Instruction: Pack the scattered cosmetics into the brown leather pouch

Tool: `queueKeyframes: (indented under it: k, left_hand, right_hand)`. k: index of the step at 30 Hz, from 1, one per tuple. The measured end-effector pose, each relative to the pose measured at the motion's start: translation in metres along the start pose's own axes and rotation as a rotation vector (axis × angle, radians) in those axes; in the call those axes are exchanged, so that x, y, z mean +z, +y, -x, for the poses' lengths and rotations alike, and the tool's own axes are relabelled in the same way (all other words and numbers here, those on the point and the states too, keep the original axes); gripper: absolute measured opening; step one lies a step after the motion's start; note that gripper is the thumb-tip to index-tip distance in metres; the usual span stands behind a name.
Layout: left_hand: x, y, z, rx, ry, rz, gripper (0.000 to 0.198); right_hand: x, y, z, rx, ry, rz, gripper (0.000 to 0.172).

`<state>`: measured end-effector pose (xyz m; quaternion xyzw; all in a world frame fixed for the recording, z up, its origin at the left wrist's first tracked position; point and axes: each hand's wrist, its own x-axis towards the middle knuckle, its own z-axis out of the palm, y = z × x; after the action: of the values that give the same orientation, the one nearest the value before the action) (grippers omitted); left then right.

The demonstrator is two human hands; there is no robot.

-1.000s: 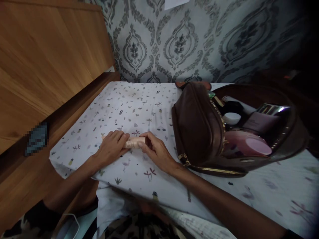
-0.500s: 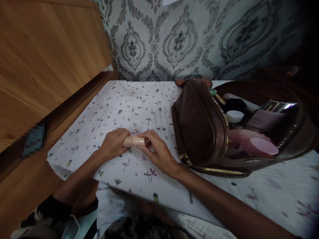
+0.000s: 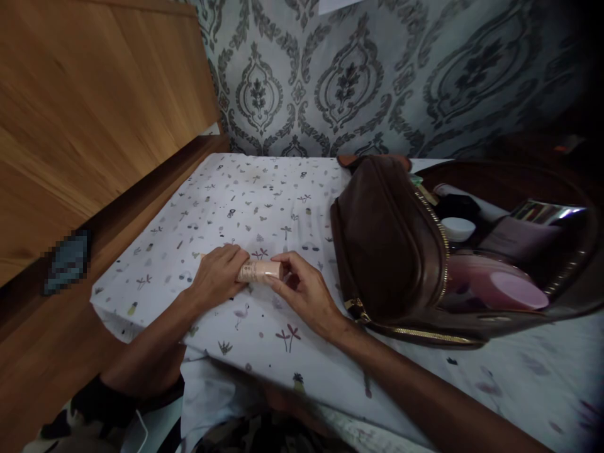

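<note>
A small peach-coloured cosmetic tube [image 3: 261, 272] with fine print lies level between my two hands, just above or on the white patterned cloth. My left hand [image 3: 221, 274] is wrapped around its left end, which the fingers hide. My right hand [image 3: 306, 290] pinches the plain right end between thumb and fingertips. To the right of that hand stands a brown leather cosmetic bag [image 3: 384, 245], unzipped. Inside it are a white-lidded jar [image 3: 457, 229], a pink rounded container [image 3: 491, 281] and a pale pink box-like item [image 3: 519, 238].
The cloth-covered table [image 3: 264, 195] meets a damask-patterned wall [image 3: 346, 82] at the back. A wooden panel [image 3: 104, 94] rises on the left, with a blurred-out dark patch [image 3: 67, 263] on the ledge below. A gold zip [image 3: 429, 335] runs along the bag's near edge.
My right fingertips sit nearer the tube's right end than before, baring more of its side. The whole scene has shifted slightly rightward as the view turned.
</note>
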<state>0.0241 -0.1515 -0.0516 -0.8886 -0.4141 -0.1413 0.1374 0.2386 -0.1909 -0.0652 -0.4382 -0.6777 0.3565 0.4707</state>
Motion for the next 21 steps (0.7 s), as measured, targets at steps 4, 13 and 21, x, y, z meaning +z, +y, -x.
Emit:
queueKeyframes:
  k: [4, 13, 21]
  left_hand:
    - [-0.0006, 0.0007, 0.0010, 0.063, 0.074, -0.018, 0.003]
    - [-0.0014, 0.0016, 0.0024, 0.094, 0.179, -0.033, 0.008]
    - [0.0000, 0.0018, 0.0035, 0.114, 0.193, -0.036, 0.009]
  right_hand:
    - [-0.0036, -0.0042, 0.0010, 0.092, -0.075, -0.031, 0.034]
    - [0.0014, -0.0034, 0.0006, -0.094, 0.038, -0.012, 0.031]
    - [-0.0037, -0.0096, 0.0041, 0.028, -0.100, 0.084, 0.030]
